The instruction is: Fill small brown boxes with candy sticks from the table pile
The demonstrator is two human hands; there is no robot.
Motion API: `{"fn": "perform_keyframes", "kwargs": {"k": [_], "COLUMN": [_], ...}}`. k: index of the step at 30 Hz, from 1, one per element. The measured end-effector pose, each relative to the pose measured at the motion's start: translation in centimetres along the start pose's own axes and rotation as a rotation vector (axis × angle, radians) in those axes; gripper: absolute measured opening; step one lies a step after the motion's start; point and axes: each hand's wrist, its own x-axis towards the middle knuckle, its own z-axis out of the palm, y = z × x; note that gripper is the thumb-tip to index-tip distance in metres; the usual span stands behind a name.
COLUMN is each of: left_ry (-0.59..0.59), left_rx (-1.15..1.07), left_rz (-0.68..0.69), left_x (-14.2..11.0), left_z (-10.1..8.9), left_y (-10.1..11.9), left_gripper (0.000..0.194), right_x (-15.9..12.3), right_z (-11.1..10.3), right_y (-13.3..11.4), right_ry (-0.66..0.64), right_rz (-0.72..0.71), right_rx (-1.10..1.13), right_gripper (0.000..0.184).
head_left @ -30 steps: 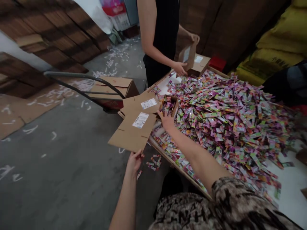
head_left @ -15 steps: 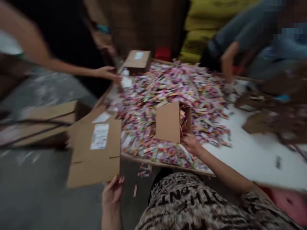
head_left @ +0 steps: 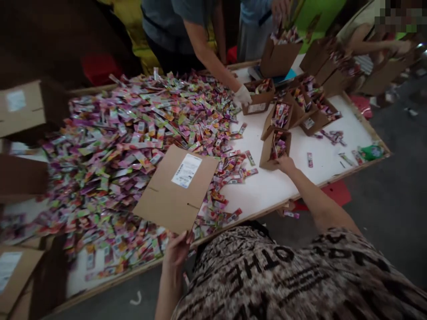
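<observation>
My left hand (head_left: 178, 249) pinches the near edge of a closed cardboard box (head_left: 167, 191) with a white printed label, and holds it over a heap of small colourful packets (head_left: 133, 129). Out to the right, my right hand (head_left: 285, 165) grips the near edge of a small open carton (head_left: 266, 151) filled with the same kind of packets. That carton sits on the white tabletop, close against another filled carton (head_left: 269, 124).
More filled cartons (head_left: 308, 123) cluster at the table's right. A co-worker's gloved hand (head_left: 243, 95) is beside one. Another person's hand is above a tall carton (head_left: 278, 58). Cardboard boxes (head_left: 20, 106) stand at left. A green bag (head_left: 371, 152) lies near the right corner.
The view has swung right. My right hand has carried the filled carton from over the heap to the white tabletop by the other cartons. The labelled box in my left hand is now above the heap.
</observation>
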Motion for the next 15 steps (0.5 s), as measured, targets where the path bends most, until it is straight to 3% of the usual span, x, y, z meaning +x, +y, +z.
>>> {"fn": "perform_keyframes", "kwargs": {"k": [2,5,8,10,11,13,15], "left_ry": [-0.035,-0.077,-0.118,-0.164,-0.193,-0.217,-0.143], "left_rx": [0.078,0.256,0.455,0.593,0.668,0.837,0.979], "left_rz": [-0.024,-0.056,-0.082,-0.097,-0.097,-0.05,0.125], "left_x": [-0.2,-0.7,-1.0,-0.6,-0.1,1.1,2.5], "left_z": [1.6,2.1,1.5,1.0,0.8,0.3,-0.1], "left_y": [-1.4,-2.3,-1.9,-1.3,-1.0,-0.3,0.4], "left_gripper": [0.055,0.033,0.039,0.041,0.041,0.042,0.045], "right_x": [2.7,4.2,2.5,0.1,-1.3,-3.9,-6.2], "right_z": [-0.6,-1.5,-1.8,-1.2,-0.7,0.8,2.6], "right_y": [0.9,0.7,-2.2,-5.6,-7.5,-11.5,-15.0], "right_ry": [0.003,0.043,0.286,0.361,0.3,0.046,-0.133], "right_rz": [-0.015,-0.043,-0.051,-0.094,-0.136,-0.207,-0.199], "right_rx": [0.029,0.05,0.223,0.541,0.747,1.145,1.435], "right_gripper": [0.024,0.04,0.065,0.074,0.075,0.071,0.063]}}
